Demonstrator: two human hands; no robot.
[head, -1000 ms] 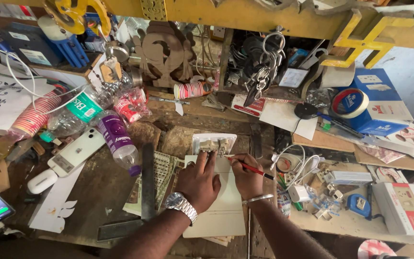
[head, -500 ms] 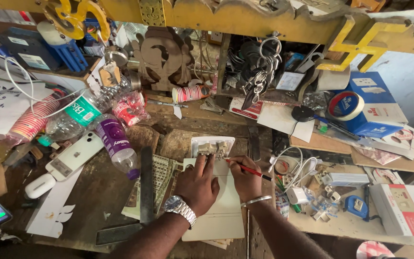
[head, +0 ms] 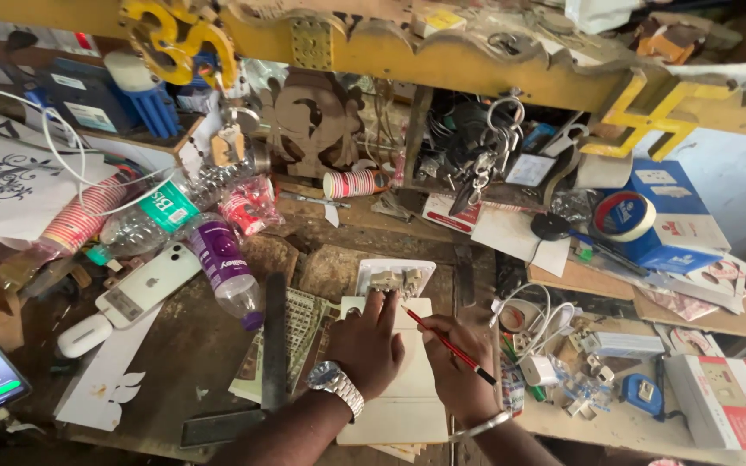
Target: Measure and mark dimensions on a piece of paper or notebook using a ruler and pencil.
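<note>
Pale, thin rectangular wooden board (head: pixel 407 380) at 6 o'clock on workbench; likely light, stiff, best pinned flat. Left hand (head: pixel 369 345) spread, pressing it down. Right hand (head: pixel 455 371) pinching red pencil (head: pixel 446 343), tip toward 11 o'clock.

pencil: slim red pencil (head: pixel 451 349) with a dark tip, in the right hand (head: pixel 459 373)
board: pale cream flat board (head: pixel 407 388) under the left hand (head: pixel 366 345)
watch: silver metal wristwatch (head: pixel 336 381) with a dark blue face
bottle: clear plastic bottle with purple label (head: pixel 224 267)
second bottle: clear plastic bottle with green label (head: pixel 155 217)
phone: white smartphone (head: pixel 148 282)
cups: stack of red-and-white striped paper cups (head: pixel 79 223)
tape: white tape roll with blue and red print (head: pixel 623 216)
desk: dark brown, stained wooden desk (head: pixel 192 371)
sheet: white sheet with black floral scrollwork (head: pixel 6 181)
</note>
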